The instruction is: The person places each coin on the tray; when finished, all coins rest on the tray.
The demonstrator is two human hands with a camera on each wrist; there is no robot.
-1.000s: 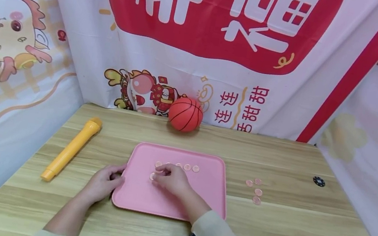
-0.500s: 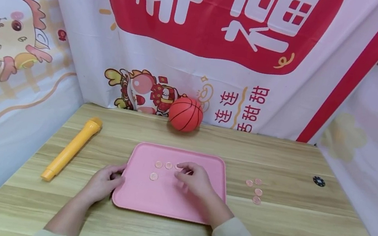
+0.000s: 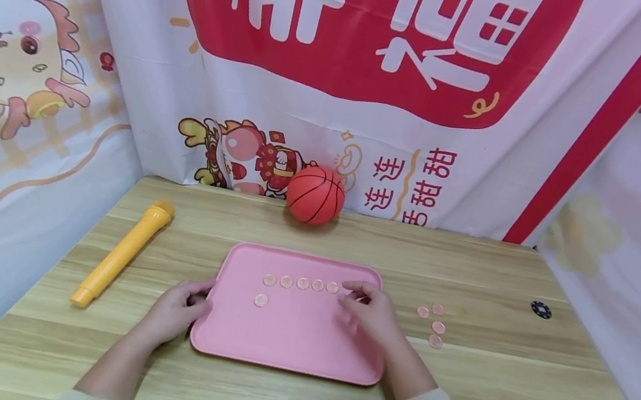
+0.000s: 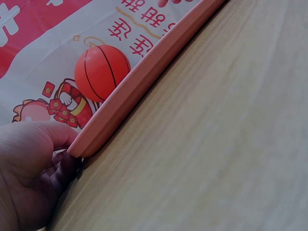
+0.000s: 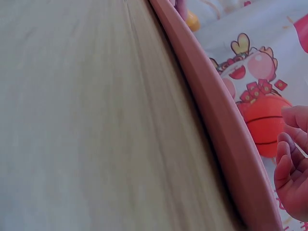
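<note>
A pink tray point(image 3: 285, 341) lies on the wooden table. Toward its back runs a row of small copper-coloured coins point(image 3: 303, 283); a single coin point(image 3: 260, 300) lies in front of the row's left end. My left hand point(image 3: 175, 311) grips the tray's left edge, and the left wrist view shows its thumb and fingers at the rim point(image 4: 108, 118). Over the tray's right side is my right hand point(image 3: 374, 313), its fingers loosely curled and nothing seen between them. In the right wrist view, that hand point(image 5: 296, 166) appears above the tray's rim.
Several more coins point(image 3: 437, 327) lie on the table right of the tray. A black chip point(image 3: 541, 310) is farther right. On the left lies a yellow toy microphone point(image 3: 123, 253). A small orange basketball point(image 3: 315, 195) sits at the back against the printed cloth point(image 3: 462, 138).
My right hand has moved right across the tray from the single front coin, past the row's right end, uncovering the coins. My left hand stays at the tray's edge.
</note>
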